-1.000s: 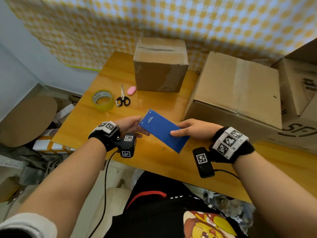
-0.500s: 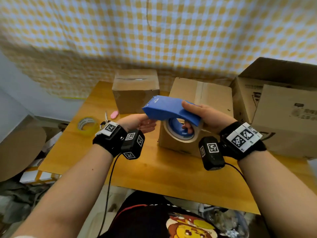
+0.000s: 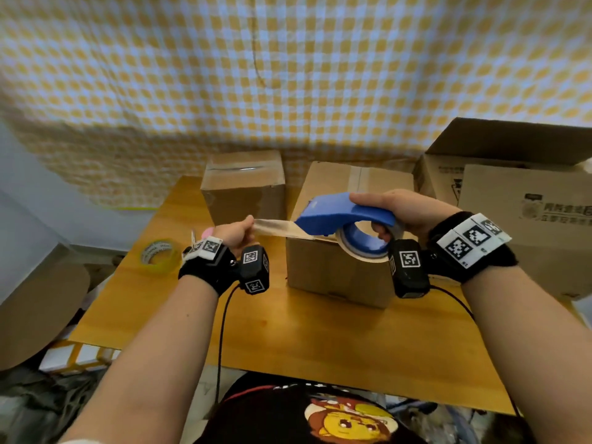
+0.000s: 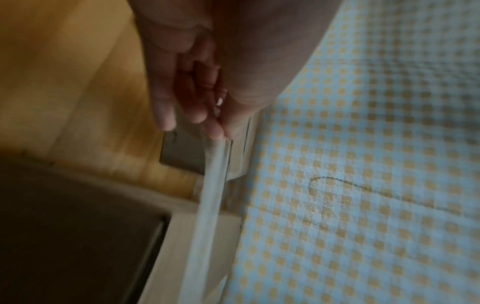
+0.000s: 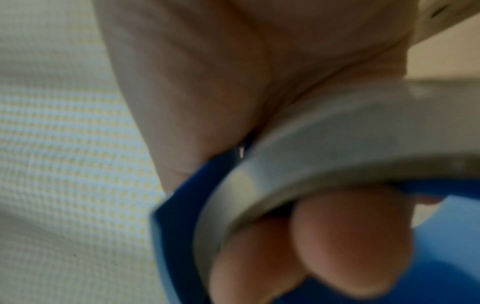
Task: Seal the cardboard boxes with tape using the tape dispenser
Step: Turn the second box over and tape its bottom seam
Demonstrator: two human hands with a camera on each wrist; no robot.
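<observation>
My right hand [image 3: 389, 211] grips a blue tape dispenser [image 3: 339, 216] with a tape roll [image 3: 362, 251] in it, held in the air before a cardboard box [image 3: 336, 270]. Its fingers [image 5: 348, 242] curl through the roll's core [image 5: 324, 144]. My left hand [image 3: 238, 233] pinches the free end of the tape strip [image 3: 277, 226], stretched out to the left of the dispenser. The strip [image 4: 207, 201] runs away from my left fingertips [image 4: 215, 129] in the left wrist view. A smaller taped box [image 3: 245, 187] stands behind on the wooden table [image 3: 288, 334].
A loose yellow tape roll [image 3: 158, 256] lies at the table's left. Larger cardboard boxes [image 3: 525, 213] are stacked at the right. A checked cloth [image 3: 288, 75] hangs behind the table. A round board [image 3: 35, 312] and clutter sit off the left edge.
My view and the dispenser have risen from near the table. My left hand has taken the tape end and drawn a strip out to the left. My right hand keeps holding the dispenser.
</observation>
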